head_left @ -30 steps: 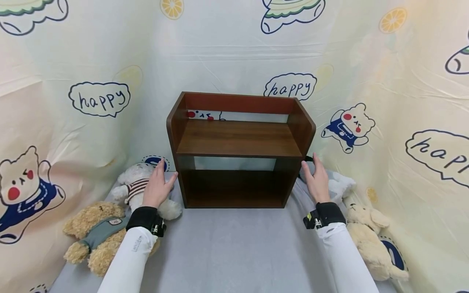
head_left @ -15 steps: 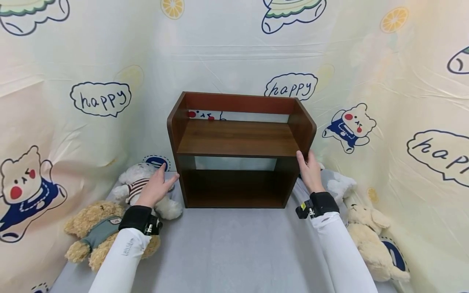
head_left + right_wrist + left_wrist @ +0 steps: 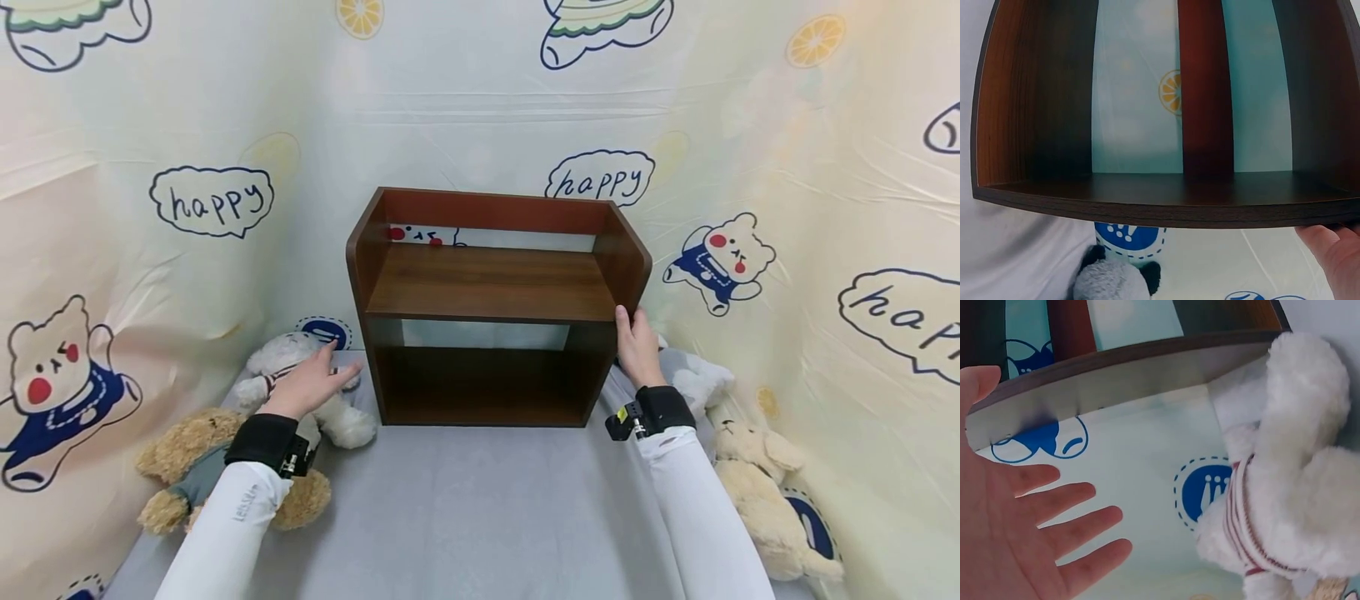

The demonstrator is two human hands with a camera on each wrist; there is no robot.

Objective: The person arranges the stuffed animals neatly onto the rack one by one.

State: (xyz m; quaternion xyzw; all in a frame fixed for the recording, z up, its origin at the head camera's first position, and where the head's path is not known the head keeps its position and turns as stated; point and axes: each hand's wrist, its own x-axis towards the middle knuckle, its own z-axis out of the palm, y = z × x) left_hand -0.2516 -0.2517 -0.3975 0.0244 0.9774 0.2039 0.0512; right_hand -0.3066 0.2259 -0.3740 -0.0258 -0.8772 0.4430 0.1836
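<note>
A two-tier dark brown wooden shelf (image 3: 491, 283) stands upright on the grey cloth. My left hand (image 3: 303, 387) is to its left, in front of a white plush toy (image 3: 348, 421) in a striped shirt. In the left wrist view this hand (image 3: 1010, 531) has its fingers spread and nothing in them, and the toy (image 3: 1310, 487) lies beyond the fingertips. On the other side, my right hand (image 3: 637, 350) touches the outside of the shelf's right panel, thumb near the front edge. The right wrist view shows that hand (image 3: 1338, 253) against the panel, its fingertips partly hidden.
A tan teddy bear (image 3: 303, 500) lies under the left forearm. To the right are a grey-and-white plush (image 3: 693, 375) and a cream plush (image 3: 757, 500). Grey cloth (image 3: 457, 517) covers the surface, and a printed curtain (image 3: 465, 108) rises behind the shelf.
My right hand has moved left to touch the shelf's side. My left hand has swung a little left and down, away from the shelf. The shelf stays in place.
</note>
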